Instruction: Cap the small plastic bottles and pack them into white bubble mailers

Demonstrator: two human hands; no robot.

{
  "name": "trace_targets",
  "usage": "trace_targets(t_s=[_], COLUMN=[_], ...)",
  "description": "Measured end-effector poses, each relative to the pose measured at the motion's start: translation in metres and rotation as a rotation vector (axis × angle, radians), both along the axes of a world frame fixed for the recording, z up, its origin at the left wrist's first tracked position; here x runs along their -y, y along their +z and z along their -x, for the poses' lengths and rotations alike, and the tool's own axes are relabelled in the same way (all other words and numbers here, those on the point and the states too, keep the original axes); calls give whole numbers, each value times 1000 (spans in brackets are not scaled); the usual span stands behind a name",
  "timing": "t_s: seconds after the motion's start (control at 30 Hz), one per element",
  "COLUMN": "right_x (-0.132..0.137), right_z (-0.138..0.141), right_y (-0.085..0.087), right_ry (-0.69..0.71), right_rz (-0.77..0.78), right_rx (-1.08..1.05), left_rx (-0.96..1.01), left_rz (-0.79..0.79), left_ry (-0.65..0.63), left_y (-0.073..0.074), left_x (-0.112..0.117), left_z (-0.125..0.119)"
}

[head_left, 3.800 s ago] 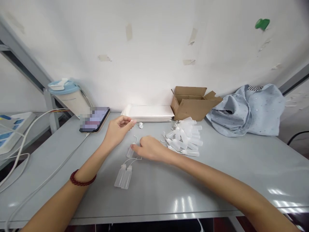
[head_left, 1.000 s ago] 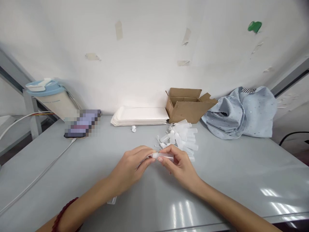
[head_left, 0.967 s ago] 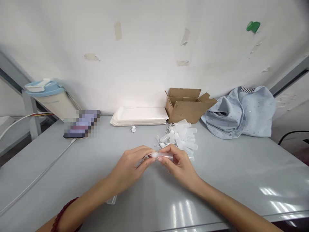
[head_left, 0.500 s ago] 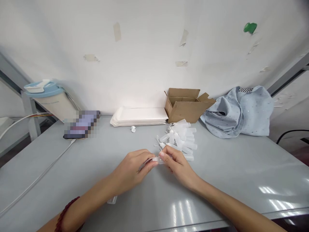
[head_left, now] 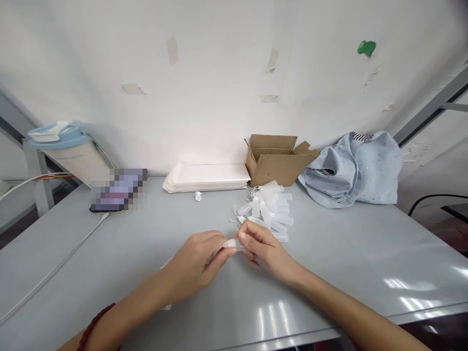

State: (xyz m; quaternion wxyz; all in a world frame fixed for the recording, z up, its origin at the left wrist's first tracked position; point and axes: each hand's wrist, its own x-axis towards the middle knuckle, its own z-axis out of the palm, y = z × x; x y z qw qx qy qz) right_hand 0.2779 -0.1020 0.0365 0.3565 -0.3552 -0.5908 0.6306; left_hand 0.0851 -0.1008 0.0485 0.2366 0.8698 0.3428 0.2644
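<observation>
My left hand [head_left: 204, 256] pinches one end of a small translucent plastic bottle [head_left: 231, 243] between thumb and fingers. At the bottle's other end, the thumb and fingertips of my right hand [head_left: 263, 247] close on it. Both hands are just above the table, nearly touching, and cover much of the bottle. Just beyond my right hand lies a pile of similar translucent bottles [head_left: 268, 208], some with thin white tips. Partly hidden under my left forearm is a clear piece [head_left: 166, 307] on the table.
Along the wall are a stack of white padded envelopes [head_left: 208, 176], an open cardboard box [head_left: 280, 168] and a light blue cloth bag [head_left: 351, 170]. At left stand a blue-lidded cup [head_left: 73, 151] and a phone [head_left: 119, 191] with a cable. A small white piece [head_left: 198, 196] lies near the envelopes.
The view has shifted slightly. My left fingers have turned a little, and more of the bottle's white end shows between the hands. Both hands still hold it.
</observation>
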Motion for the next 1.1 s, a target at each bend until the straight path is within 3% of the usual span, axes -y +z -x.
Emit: trace_targets(t_s=[0.1,0.2,0.27,0.4,0.5,0.63,0.7,0.77,0.83,0.93,1.0,1.1], right_x=[2,4,4,4,3,-4,-7,-9,-7,-2,0,0], right_z=[0,-2,-2,-2,-2,-4,-6,-6,-5,-4,-3,-3], right_y=[6,10,10,8,7,3,2,4,9,15,16,12], right_ry=[-47,-40,-16,26,26,85,104,98,69,-1,-24,-27], right_rz=[-272,-553,-607,-539,-417,-11,98,102,33,-186,-278,-224], right_rx=[137,247,266,226,189,109,91,92,92,151,198,200], left_rx=[-2,-35,-54,-43,-83,-198,-248,-231,-156,-82,-73,-103], left_rz=[261,380,433,492,328,-269,-489,-495,-318,-69,-82,-308], left_ry=[34,33,27,-30,-78,-61,-34,-26,-30,-21,-29,-38], left_y=[7,12,13,16,13,-5,-12,-12,-5,7,7,-5], left_x=[-1,-1,-1,-1,1,3,4,3,3,2,2,3], left_z=[-2,-4,-4,-1,1,0,-2,-3,-3,-2,-1,-1])
